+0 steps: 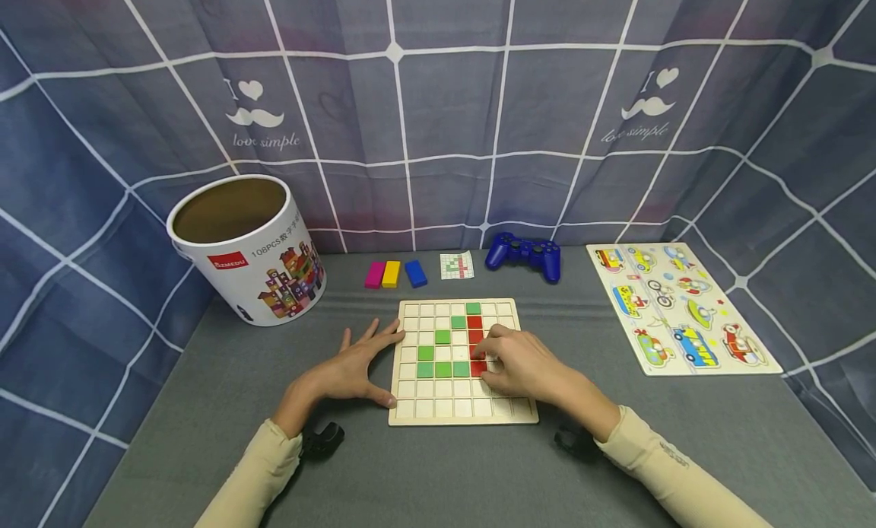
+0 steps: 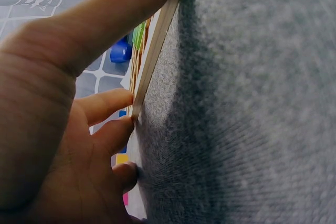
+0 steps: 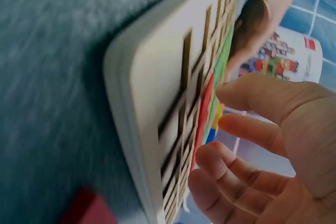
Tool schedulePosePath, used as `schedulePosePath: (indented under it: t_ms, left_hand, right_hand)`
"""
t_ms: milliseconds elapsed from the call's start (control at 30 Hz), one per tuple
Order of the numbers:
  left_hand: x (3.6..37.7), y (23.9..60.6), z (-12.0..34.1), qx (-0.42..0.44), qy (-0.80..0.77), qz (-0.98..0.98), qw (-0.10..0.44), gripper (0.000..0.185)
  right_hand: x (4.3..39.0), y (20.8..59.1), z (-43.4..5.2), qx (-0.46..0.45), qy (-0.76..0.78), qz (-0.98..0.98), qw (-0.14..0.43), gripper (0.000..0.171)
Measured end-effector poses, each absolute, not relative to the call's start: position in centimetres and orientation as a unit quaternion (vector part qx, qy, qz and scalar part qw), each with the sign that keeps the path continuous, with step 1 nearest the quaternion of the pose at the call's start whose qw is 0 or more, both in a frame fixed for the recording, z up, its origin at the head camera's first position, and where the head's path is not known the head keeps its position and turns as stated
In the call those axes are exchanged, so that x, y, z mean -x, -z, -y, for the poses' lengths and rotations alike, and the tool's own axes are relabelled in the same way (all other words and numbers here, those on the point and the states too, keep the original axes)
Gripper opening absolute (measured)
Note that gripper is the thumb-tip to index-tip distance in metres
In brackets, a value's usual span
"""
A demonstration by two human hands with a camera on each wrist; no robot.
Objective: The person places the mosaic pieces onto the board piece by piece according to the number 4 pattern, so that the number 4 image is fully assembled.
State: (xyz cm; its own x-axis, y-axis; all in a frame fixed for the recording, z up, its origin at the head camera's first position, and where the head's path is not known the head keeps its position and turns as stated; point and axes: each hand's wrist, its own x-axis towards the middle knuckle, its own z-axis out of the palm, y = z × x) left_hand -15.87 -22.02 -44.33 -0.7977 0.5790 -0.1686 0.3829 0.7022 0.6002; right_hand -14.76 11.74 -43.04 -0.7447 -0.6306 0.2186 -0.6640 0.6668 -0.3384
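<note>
A square wooden grid board (image 1: 465,411) lies flat on the table, with several green tiles (image 1: 442,369) and a column of red tiles (image 1: 475,335) in its cells. My left hand (image 1: 349,370) is spread at the board's left edge, thumb and fingertips touching the rim. Over the lower part of the red column is my right hand (image 1: 523,364), partly covering it. In the right wrist view, its thumb tip meets the board by a red tile (image 3: 206,103), while the bent fingers stay apart from the thumb with nothing visible between them.
Behind the board lie pink (image 1: 375,275), yellow (image 1: 391,274) and blue blocks (image 1: 415,274), a small pattern card (image 1: 456,265) and a blue game controller (image 1: 523,256). A white bucket (image 1: 263,273) stands left; a vehicle picture board (image 1: 684,307) lies right. A blurred red thing (image 3: 89,208) shows near my right wrist.
</note>
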Motion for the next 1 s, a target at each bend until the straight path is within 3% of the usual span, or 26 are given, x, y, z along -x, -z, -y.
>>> schedulePosePath:
  t_ms: [500,1000]
  left_hand:
    - [15.9,44.2,22.3,-0.273,-0.285,-0.903,0.166,0.115]
    - [16.1,44.4,21.9,-0.267,-0.281,-0.906,0.171,0.116]
  right_hand:
    - [14.0,41.4,-19.6,-0.273,-0.171,0.947,0.012,0.025]
    - [13.3,42.8,-20.3,-0.262,-0.184,0.947,-0.009,0.017]
